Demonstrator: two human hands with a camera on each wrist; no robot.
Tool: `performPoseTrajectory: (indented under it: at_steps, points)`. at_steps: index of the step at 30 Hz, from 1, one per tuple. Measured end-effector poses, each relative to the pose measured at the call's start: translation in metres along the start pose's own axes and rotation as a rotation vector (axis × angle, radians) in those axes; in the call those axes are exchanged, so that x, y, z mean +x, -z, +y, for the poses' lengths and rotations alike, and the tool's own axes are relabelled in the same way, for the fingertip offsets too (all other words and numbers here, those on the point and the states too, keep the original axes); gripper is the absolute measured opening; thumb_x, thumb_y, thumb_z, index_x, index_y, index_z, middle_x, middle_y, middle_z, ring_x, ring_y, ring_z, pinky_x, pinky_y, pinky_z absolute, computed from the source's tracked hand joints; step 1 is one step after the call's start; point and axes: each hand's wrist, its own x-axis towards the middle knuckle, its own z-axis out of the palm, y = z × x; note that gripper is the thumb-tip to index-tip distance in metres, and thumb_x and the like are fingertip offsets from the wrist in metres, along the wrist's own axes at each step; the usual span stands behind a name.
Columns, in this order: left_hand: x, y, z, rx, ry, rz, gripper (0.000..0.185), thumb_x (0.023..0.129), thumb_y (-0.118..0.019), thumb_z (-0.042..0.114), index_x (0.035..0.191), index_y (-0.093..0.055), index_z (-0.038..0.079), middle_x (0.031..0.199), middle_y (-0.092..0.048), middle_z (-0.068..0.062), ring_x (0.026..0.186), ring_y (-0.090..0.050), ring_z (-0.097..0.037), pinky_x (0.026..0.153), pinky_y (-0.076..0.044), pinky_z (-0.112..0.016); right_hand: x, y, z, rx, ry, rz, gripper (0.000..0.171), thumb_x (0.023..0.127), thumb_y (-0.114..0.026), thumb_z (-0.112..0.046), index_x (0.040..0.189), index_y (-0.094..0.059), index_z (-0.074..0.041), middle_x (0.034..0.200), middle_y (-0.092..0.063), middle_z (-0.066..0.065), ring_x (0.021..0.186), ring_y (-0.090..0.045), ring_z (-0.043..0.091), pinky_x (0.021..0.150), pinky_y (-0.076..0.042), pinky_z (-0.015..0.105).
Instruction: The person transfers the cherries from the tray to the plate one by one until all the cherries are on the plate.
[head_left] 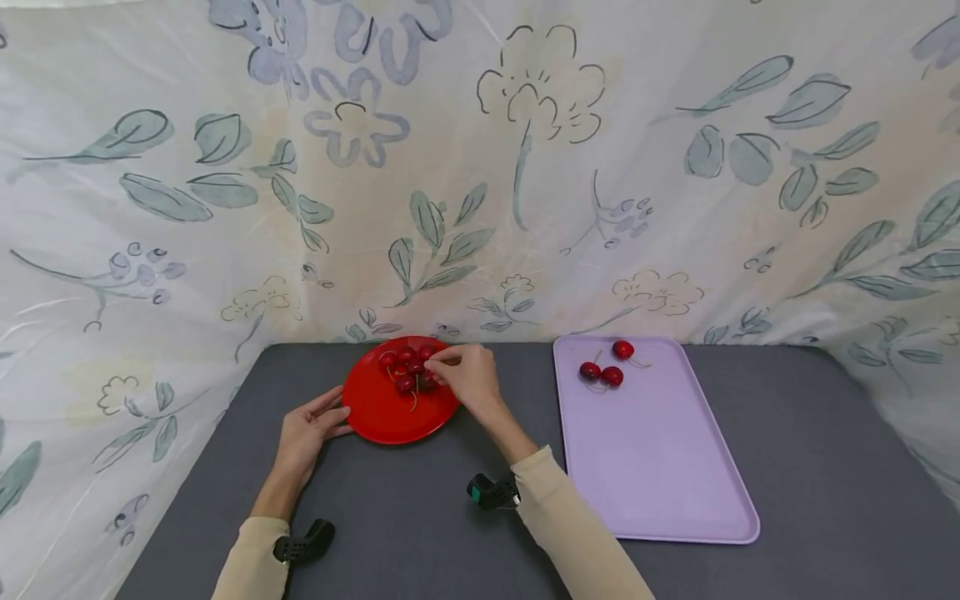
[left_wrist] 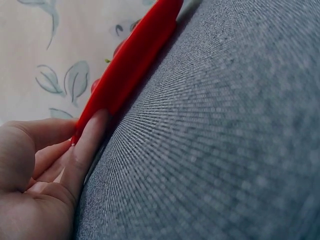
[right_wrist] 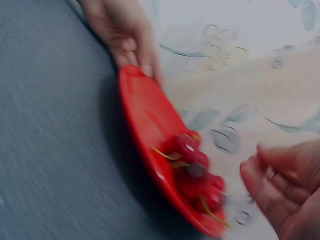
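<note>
Cherry pile (head_left: 406,367) on red plate (head_left: 386,421), R hand (head_left: 471,379) at its edge, rim gripped by L hand (head_left: 303,433).
Clock as per head view: pile is set approx. 12–1 o'clock of plate ctr.; from R fingertips it is found at approx. 9 o'clock, w/ R hand pointed twd. 10. Pile is thus neared more by R hand than by L, which is placed at plate's 8–9 o'clock, rim pinched betw. thumb & fingers. R fingertips are drawn close tog.; whether a stem is pinched can't be told, R wrist view being blurred. Lilac tray (head_left: 660,450) is seen at plate's 3 o'clock, long axis approx. 11–5, w/ three cherries (head_left: 612,377) grouped nr. its far end.
</note>
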Motion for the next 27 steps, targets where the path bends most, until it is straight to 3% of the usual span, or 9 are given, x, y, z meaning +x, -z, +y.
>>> performPoseTrajectory:
  at_steps: [4,8,18,21,27]
  points:
    - [0.0,-0.001,-0.001,0.0,-0.003,-0.002,0.057,0.096,-0.064,0.01,0.147,-0.041,-0.001,0.147,-0.042,-0.025,0.094,-0.068,-0.005,0.08,-0.06,-0.03,0.004,0.027,0.0,0.088,0.067,0.011,0.012,0.085,-0.077,-0.012,0.091,-0.078,-0.002,0.08,-0.073,0.011,0.069,-0.071,0.025,0.065,-0.061,0.029]
    - [0.0,-0.001,-0.002,-0.001,-0.005,-0.008,0.056,0.096,-0.063,0.01,0.147,-0.041,-0.001,0.147,-0.042,-0.024,0.095,-0.068,-0.005,0.08,-0.06,-0.03,0.004,0.055,0.001,0.15,0.055,0.015,0.015,0.086,-0.077,-0.012,0.094,-0.077,0.0,0.085,-0.074,0.013,0.072,-0.071,0.026,0.069,-0.062,0.033]
    - [0.003,0.001,-0.002,0.009,-0.011,-0.016,0.057,0.097,-0.063,0.011,0.147,-0.04,-0.001,0.147,-0.042,-0.024,0.095,-0.068,-0.006,0.08,-0.059,-0.03,0.004,0.133,0.014,0.088,0.06,0.119,0.023,0.087,-0.075,-0.011,0.101,-0.074,0.008,0.092,-0.072,0.023,0.072,-0.072,0.019,0.068,-0.06,0.023]
    - [0.002,0.0,-0.002,0.001,-0.01,-0.016,0.057,0.097,-0.063,0.011,0.148,-0.04,-0.002,0.148,-0.042,-0.024,0.095,-0.068,-0.006,0.08,-0.059,-0.029,0.006,0.162,0.02,-0.011,0.071,0.163,0.024,0.09,-0.073,-0.013,0.103,-0.074,0.007,0.095,-0.072,0.023,0.075,-0.072,0.019,0.067,-0.059,0.018]
    - [0.002,0.002,-0.002,0.007,-0.005,0.002,0.058,0.096,-0.064,0.012,0.147,-0.041,-0.001,0.147,-0.042,-0.024,0.094,-0.068,-0.006,0.08,-0.059,-0.03,0.001,0.207,0.045,-0.328,0.094,0.225,0.022,0.093,-0.069,-0.018,0.106,-0.075,-0.001,0.092,-0.073,0.017,0.078,-0.068,0.026,0.058,-0.05,0.011]
